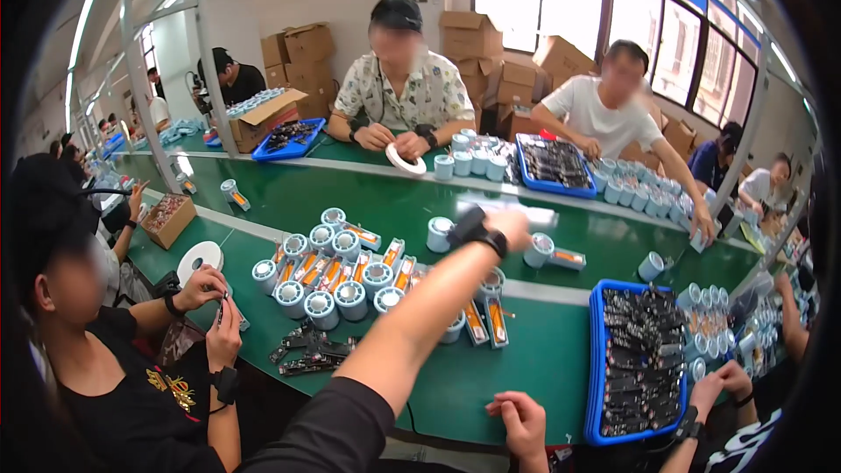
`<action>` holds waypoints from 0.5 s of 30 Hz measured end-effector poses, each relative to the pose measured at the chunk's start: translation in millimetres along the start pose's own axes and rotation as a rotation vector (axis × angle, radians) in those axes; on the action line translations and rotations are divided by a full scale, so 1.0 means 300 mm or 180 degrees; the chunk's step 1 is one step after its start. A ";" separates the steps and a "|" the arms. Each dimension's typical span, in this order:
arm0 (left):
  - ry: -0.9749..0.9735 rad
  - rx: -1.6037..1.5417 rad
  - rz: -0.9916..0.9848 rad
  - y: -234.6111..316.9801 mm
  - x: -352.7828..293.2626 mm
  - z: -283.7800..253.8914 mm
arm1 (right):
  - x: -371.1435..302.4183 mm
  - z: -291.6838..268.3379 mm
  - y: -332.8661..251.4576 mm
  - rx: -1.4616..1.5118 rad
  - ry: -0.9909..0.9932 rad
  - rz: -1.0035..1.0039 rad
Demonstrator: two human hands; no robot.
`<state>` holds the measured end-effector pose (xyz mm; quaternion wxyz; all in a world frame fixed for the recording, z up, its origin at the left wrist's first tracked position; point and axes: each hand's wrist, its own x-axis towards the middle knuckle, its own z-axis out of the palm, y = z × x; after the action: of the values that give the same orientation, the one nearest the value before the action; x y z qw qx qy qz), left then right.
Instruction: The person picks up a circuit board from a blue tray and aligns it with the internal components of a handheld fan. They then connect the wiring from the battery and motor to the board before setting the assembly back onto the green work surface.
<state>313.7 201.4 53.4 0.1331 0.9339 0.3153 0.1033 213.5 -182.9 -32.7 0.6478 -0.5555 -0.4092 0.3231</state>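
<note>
apparently the left hand (510, 231) is held far out because the blue cylinder (538, 250) beside it sits beyond the tray (596, 366); blur hides its grip, so i cannot tell. left of the tray, the half-open right hand (521, 422), seemingly empty, hangs near the desk (556, 346).

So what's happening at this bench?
The person's left hand reaches out over the green belt, near a light-blue cylinder; blur hides whether it holds anything. The right hand is loosely curled by the near edge of the table, left of a blue tray of black parts. Across the belt, a co-worker in a patterned shirt handles a white ring.
</note>
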 end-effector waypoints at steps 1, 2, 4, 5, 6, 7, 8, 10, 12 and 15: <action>-0.0026 -0.0065 0.0450 0.128 -0.003 0.077 | 0.002 -0.025 0.009 -0.0108 0.0065 0.0078; -0.0037 -0.0035 0.0757 0.196 -0.042 0.133 | 0.014 -0.037 0.026 -0.0062 -0.0030 0.0044; -0.0214 0.0241 0.0726 0.281 -0.074 0.222 | -0.023 -0.025 0.015 -0.0155 0.0061 0.0115; 0.0064 0.0416 0.0718 0.300 -0.079 0.257 | -0.028 -0.022 0.009 -0.0197 0.0119 0.0158; 0.0085 0.0413 0.0715 0.303 -0.061 0.263 | -0.032 -0.019 0.002 -0.0208 0.0110 0.0143; 0.0200 0.0350 0.0767 0.297 -0.041 0.254 | -0.030 -0.017 -0.002 -0.0197 0.0121 0.0118; 0.0308 0.0287 0.0818 0.286 -0.022 0.247 | -0.027 -0.015 -0.005 -0.0182 0.0132 0.0098; 0.0413 0.0239 0.0869 0.269 -0.003 0.251 | -0.022 -0.010 -0.004 -0.0153 0.0144 0.0074; 0.0467 0.0089 0.0718 0.263 -0.008 0.252 | -0.021 -0.018 0.005 -0.0122 0.0116 0.0111; 0.0421 -0.0014 0.0683 0.265 -0.033 0.234 | -0.023 -0.031 0.005 -0.0115 0.0099 0.0166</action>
<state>370.0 121.7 11.2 0.1022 0.9532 0.2214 0.1790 218.8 -192.9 -35.9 0.6352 -0.5826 -0.3902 0.3238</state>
